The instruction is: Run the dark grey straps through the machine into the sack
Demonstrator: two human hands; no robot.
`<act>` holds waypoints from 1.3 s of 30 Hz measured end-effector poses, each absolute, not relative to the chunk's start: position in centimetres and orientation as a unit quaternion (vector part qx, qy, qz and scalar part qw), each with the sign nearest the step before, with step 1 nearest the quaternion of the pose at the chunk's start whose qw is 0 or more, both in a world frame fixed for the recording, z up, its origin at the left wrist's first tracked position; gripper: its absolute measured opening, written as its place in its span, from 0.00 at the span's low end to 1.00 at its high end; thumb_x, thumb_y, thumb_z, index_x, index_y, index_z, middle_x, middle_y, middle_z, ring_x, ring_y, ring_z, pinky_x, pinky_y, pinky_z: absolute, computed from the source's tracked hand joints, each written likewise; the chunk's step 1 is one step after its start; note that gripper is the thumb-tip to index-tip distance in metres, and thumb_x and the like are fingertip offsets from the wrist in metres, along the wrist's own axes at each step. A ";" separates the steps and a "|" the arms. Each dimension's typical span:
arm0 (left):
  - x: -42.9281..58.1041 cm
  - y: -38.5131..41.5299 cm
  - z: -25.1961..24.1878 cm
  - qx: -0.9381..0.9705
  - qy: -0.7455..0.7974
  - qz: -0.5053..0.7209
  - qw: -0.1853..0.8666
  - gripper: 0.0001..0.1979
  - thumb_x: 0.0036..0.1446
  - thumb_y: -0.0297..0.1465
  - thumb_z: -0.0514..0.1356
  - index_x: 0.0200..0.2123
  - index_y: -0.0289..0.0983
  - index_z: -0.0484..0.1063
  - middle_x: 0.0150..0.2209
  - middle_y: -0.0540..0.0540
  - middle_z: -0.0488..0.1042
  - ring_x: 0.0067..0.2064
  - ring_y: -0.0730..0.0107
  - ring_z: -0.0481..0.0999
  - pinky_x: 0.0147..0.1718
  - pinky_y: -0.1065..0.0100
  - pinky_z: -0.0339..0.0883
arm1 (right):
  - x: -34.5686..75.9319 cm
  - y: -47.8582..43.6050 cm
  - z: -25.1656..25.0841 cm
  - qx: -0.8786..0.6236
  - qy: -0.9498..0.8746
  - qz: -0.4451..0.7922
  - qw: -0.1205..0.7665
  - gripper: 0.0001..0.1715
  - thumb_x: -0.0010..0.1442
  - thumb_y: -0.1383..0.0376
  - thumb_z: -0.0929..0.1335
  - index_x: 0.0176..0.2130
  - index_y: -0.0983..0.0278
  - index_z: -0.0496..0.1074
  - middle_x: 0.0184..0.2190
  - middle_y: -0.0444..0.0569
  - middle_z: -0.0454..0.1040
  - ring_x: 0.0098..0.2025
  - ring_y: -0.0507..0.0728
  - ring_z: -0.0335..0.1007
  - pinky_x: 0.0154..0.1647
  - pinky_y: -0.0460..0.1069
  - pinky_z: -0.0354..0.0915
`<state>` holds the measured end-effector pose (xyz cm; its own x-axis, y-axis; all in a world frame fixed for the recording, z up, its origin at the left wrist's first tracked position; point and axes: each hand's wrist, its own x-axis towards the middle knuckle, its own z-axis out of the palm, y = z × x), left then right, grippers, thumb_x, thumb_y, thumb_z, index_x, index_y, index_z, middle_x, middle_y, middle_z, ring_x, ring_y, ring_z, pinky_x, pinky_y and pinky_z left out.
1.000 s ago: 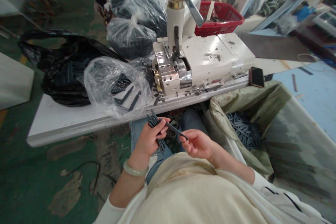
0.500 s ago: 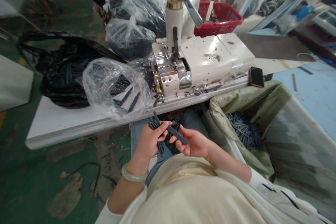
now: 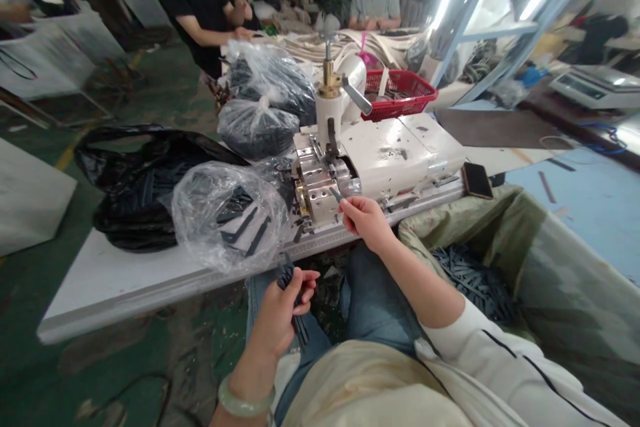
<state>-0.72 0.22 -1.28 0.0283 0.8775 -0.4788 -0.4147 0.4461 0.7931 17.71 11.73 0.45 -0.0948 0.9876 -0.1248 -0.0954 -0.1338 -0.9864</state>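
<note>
My left hand (image 3: 287, 303) is closed round a bundle of dark grey strips (image 3: 286, 273), held over my lap below the table edge. A single dark strip (image 3: 336, 195) is pinched in my right hand (image 3: 364, 219), its tip pointing at the metal working end of a white machine (image 3: 400, 153). That hand is at the machine's front; whether the strip touches the metal I cannot tell. Left of the machine, a clear plastic bag (image 3: 200, 213) lies open with several dark strips (image 3: 257, 235) at its mouth.
A black bag (image 3: 130, 227) of strips and tied clear bags (image 3: 257, 127) stand on the table (image 3: 75, 293). A lined bin (image 3: 540, 233) with many strips is at my right. A phone (image 3: 477, 180) and red basket (image 3: 400, 103) sit near the machine. Two people work beyond.
My right hand has carried one strip away from the left hand, up and forward to the machine. The left hand keeps the bundle. The view has tilted up, showing people behind the table.
</note>
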 end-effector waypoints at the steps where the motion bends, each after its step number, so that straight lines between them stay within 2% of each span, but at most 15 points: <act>1: -0.9 0.2 -1.2 0.223 0.506 0.474 0.685 0.22 0.47 0.44 0.69 0.32 0.27 0.80 0.27 0.44 0.68 0.25 0.80 0.61 0.16 0.81 0.48 | 17.7 13.0 0.8 -0.492 -0.460 0.567 0.474 0.18 0.56 0.54 0.67 0.25 0.65 0.68 0.09 0.37 0.61 0.11 0.45 0.48 0.13 0.42 0.42; 4: -1.3 0.0 -1.0 0.204 0.505 0.469 0.695 0.21 0.46 0.41 0.70 0.34 0.27 0.80 0.28 0.43 0.68 0.26 0.80 0.61 0.16 0.81 0.49 | 17.4 15.4 1.2 -0.504 -0.414 0.581 0.488 0.16 0.53 0.57 0.68 0.21 0.64 0.66 0.07 0.37 0.58 0.10 0.45 0.45 0.12 0.43 0.39; 9: -1.9 0.1 -1.2 0.183 0.511 0.464 0.700 0.20 0.45 0.39 0.71 0.34 0.27 0.80 0.29 0.43 0.68 0.26 0.80 0.61 0.16 0.82 0.50 | 16.9 16.3 1.0 -0.490 -0.359 0.615 0.502 0.14 0.51 0.60 0.67 0.20 0.64 0.65 0.06 0.36 0.57 0.09 0.44 0.43 0.12 0.44 0.35; 18: -1.8 0.3 -1.3 0.167 0.508 0.461 0.708 0.19 0.45 0.38 0.71 0.34 0.26 0.80 0.29 0.44 0.67 0.26 0.80 0.60 0.15 0.83 0.51 | 16.7 16.9 1.1 -0.481 -0.336 0.633 0.505 0.13 0.49 0.61 0.68 0.20 0.65 0.65 0.07 0.37 0.57 0.09 0.44 0.43 0.12 0.44 0.35; 24: -1.7 0.3 -1.1 0.162 0.502 0.461 0.714 0.18 0.45 0.37 0.71 0.34 0.26 0.80 0.30 0.44 0.67 0.26 0.81 0.61 0.15 0.83 0.51 | 17.0 16.8 0.6 -0.494 -0.310 0.584 0.564 0.14 0.53 0.60 0.66 0.21 0.63 0.62 0.07 0.36 0.55 0.10 0.45 0.41 0.12 0.44 0.38; 27: -1.4 0.3 -0.7 0.160 0.489 0.456 0.726 0.17 0.45 0.35 0.72 0.35 0.27 0.80 0.30 0.44 0.67 0.27 0.80 0.62 0.16 0.83 0.52 | 19.1 14.8 -0.2 -0.536 -0.333 0.499 0.594 0.16 0.57 0.56 0.65 0.23 0.63 0.64 0.09 0.37 0.57 0.12 0.47 0.46 0.14 0.44 0.43; 29: -1.1 0.3 -0.5 0.158 0.475 0.451 0.739 0.16 0.46 0.33 0.71 0.37 0.28 0.80 0.32 0.44 0.67 0.28 0.80 0.63 0.17 0.83 0.55 | 21.4 12.5 -1.2 -0.598 -0.397 0.378 0.584 0.19 0.59 0.52 0.64 0.26 0.63 0.67 0.12 0.40 0.61 0.14 0.49 0.52 0.16 0.45 0.50; 31: -0.9 0.3 -0.4 0.150 0.458 0.443 0.756 0.16 0.47 0.30 0.71 0.39 0.28 0.80 0.34 0.43 0.69 0.30 0.79 0.65 0.20 0.82 0.60 | 24.1 9.7 -2.4 -0.657 -0.484 0.217 0.536 0.21 0.61 0.51 0.63 0.31 0.64 0.73 0.17 0.45 0.68 0.20 0.53 0.62 0.24 0.48 0.59; 33: -0.5 0.4 -0.6 0.137 0.446 0.431 0.772 0.16 0.47 0.28 0.70 0.41 0.28 0.80 0.35 0.42 0.70 0.31 0.78 0.67 0.23 0.80 0.64 | 26.6 6.9 -3.6 -0.669 -0.569 0.083 0.470 0.21 0.63 0.53 0.63 0.38 0.64 0.77 0.24 0.51 0.74 0.28 0.57 0.68 0.34 0.51 0.64; 35: 0.0 0.5 -0.8 0.125 0.440 0.418 0.785 0.15 0.47 0.26 0.69 0.41 0.28 0.79 0.35 0.42 0.70 0.31 0.77 0.69 0.27 0.78 0.68 | 28.3 4.5 -4.5 -0.646 -0.638 0.020 0.419 0.19 0.63 0.56 0.63 0.43 0.61 0.79 0.31 0.54 0.76 0.33 0.58 0.71 0.40 0.52 0.65; 39: 1.1 0.6 -0.8 0.117 0.427 0.408 0.799 0.12 0.51 0.25 0.67 0.40 0.28 0.80 0.34 0.42 0.71 0.32 0.76 0.71 0.35 0.72 0.74 | 28.9 1.9 -5.2 -0.622 -0.695 -0.030 0.359 0.15 0.64 0.59 0.64 0.42 0.56 0.80 0.32 0.52 0.77 0.31 0.55 0.71 0.37 0.50 0.65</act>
<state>1.10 0.64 -0.75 0.3025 0.7514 -0.5864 -0.5519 0.6397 0.5350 28.94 1.86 -5.18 0.0318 0.8431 0.5368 0.8866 0.2241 -0.4045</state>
